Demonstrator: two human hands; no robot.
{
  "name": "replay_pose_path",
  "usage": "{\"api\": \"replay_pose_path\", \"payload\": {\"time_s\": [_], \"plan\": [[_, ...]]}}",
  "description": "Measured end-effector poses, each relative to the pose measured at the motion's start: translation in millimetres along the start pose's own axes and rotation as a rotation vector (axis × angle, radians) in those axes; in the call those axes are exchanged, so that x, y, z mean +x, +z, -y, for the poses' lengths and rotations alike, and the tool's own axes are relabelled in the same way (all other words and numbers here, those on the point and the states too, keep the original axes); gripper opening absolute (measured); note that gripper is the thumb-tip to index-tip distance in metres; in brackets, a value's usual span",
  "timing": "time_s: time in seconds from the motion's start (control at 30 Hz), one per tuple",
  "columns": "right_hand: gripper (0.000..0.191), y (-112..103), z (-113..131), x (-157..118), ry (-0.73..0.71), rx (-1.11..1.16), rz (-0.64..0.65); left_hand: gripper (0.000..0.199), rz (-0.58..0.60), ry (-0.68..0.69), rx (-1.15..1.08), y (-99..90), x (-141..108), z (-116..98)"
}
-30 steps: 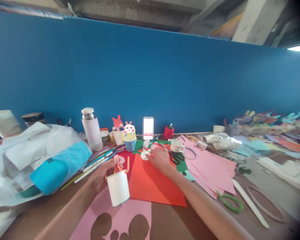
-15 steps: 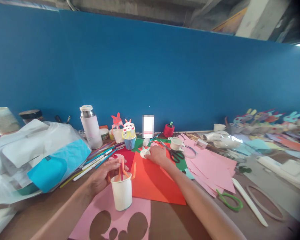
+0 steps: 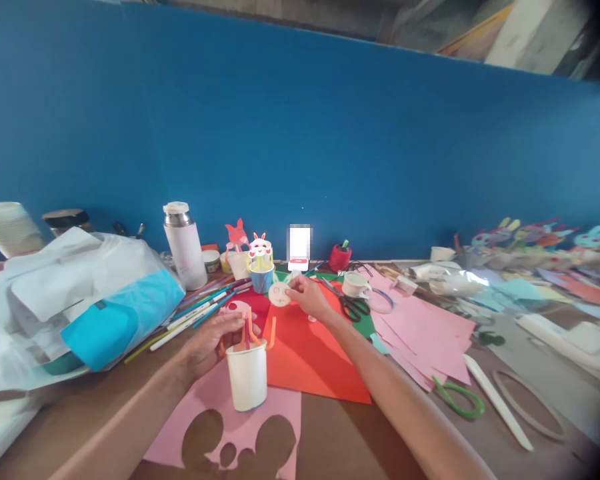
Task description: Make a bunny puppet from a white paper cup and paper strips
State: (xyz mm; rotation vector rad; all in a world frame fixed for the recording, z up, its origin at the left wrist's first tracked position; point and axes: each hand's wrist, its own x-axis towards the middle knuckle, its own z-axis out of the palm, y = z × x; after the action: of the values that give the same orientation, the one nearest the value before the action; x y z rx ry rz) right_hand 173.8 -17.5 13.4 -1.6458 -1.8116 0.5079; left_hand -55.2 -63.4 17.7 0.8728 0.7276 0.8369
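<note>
My right hand pinches the edge of a white paper rabbit face with drawn features, raised upright above the red-orange sheet. On the left, my left hand is closed on a pink paper cutout with a red patch, just behind the white paper cup. Orange bent straws stick out of that cup, and my left fingers partly hide them. The cup stands on a pink sheet with round holes cut in it.
Behind stand a blue cup with a rabbit figure, a thermos and a phone-like screen. Black-handled scissors, a tape roll and pink sheets lie right. Markers and a plastic bag are left.
My right hand has lifted the white rabbit face off the table and tilted it upright, slightly to the left. My left hand stays by the cup. The view has shifted slightly.
</note>
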Motion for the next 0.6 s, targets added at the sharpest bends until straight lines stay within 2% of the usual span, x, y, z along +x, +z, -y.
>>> {"api": "replay_pose_path", "payload": {"time_s": [0.13,0.2,0.3,0.6], "plan": [[0.025,6.1,15.9,-2.9,0.008,0.692,0.071,0.016,-0.019,-0.026,0.027,2.0,1.7,2.4],[0.023,10.1,23.5,-6.6,0.048,0.867,0.104,0.014,-0.02,-0.044,0.056,3.0,2.6,3.5],[0.024,14.1,33.9,-13.2,0.078,0.965,0.121,0.017,0.0,-0.06,0.097,4.2,3.4,4.9],[0.022,18.2,44.3,-23.1,0.057,0.918,0.217,0.02,0.054,-0.088,0.107,9.8,-0.8,5.8]]}}
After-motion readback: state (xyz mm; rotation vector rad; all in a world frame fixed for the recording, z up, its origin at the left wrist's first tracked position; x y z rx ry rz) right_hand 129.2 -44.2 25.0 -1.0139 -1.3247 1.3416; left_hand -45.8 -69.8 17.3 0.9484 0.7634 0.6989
